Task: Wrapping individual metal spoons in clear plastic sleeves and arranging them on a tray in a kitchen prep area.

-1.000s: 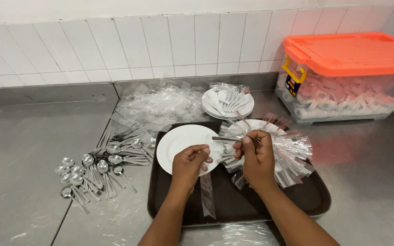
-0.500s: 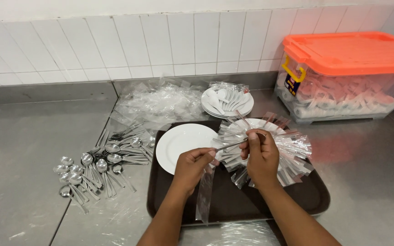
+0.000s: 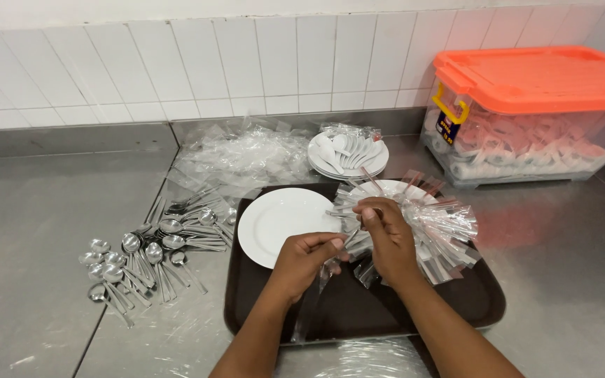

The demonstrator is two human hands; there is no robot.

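My left hand [image 3: 304, 262] and my right hand [image 3: 384, 234] meet over a dark brown tray [image 3: 470, 301]. The left hand pinches a long clear plastic sleeve [image 3: 314, 297] that hangs down over the tray. The right hand grips a metal spoon [image 3: 348, 210] whose handle points left toward the sleeve's mouth. Just left of my hands lies an empty white plate [image 3: 274, 224]. To the right, a second plate carries a fan of sleeved spoons [image 3: 442, 227].
Loose metal spoons [image 3: 141, 255] are scattered on the steel counter left of the tray. Empty clear sleeves [image 3: 239, 154] pile near the tiled wall. A plate stack with wrapped spoons [image 3: 348, 154] stands behind the tray. An orange-lidded clear bin [image 3: 533, 112] sits at right.
My hands have stayed over the tray. The spoon in my right hand has come closer to the sleeve, and the sleeve hangs lower from my left hand.
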